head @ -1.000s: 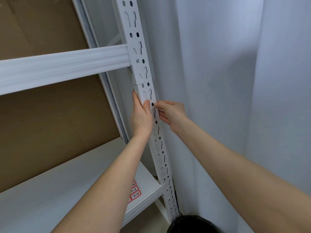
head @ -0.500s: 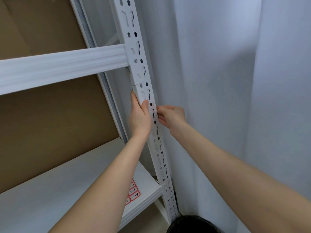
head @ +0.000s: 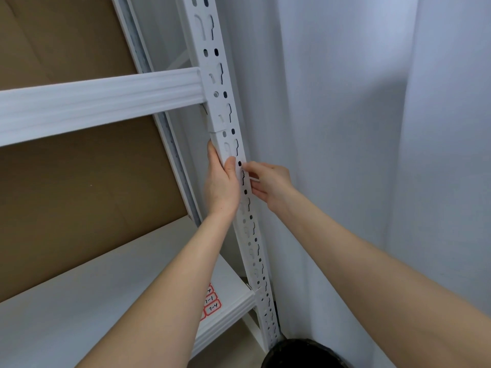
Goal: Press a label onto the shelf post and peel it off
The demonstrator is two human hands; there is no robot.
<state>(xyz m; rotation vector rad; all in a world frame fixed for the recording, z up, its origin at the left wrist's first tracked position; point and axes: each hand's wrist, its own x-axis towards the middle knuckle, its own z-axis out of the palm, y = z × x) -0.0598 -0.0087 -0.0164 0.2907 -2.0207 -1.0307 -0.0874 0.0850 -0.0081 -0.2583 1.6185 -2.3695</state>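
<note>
Head view: left hand (head: 221, 185) wrapped on slotted white upright post (head: 240, 179), just under joint. Right hand (head: 268, 183) pinching small white clip (head: 254, 179) at post edge. Advisable: steady post, align with slot, press straight.

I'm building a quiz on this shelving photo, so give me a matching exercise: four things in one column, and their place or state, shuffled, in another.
Things:
1. left hand
2. right hand
3. red-bordered labels
4. white crossbeam

Places or states:
A. stuck on the lower shelf's corner
B. grips the upright's left edge
C. joins the upright above both hands
D. fingertips at the upright's right edge

Pairs: 1-B, 2-D, 3-A, 4-C
</note>
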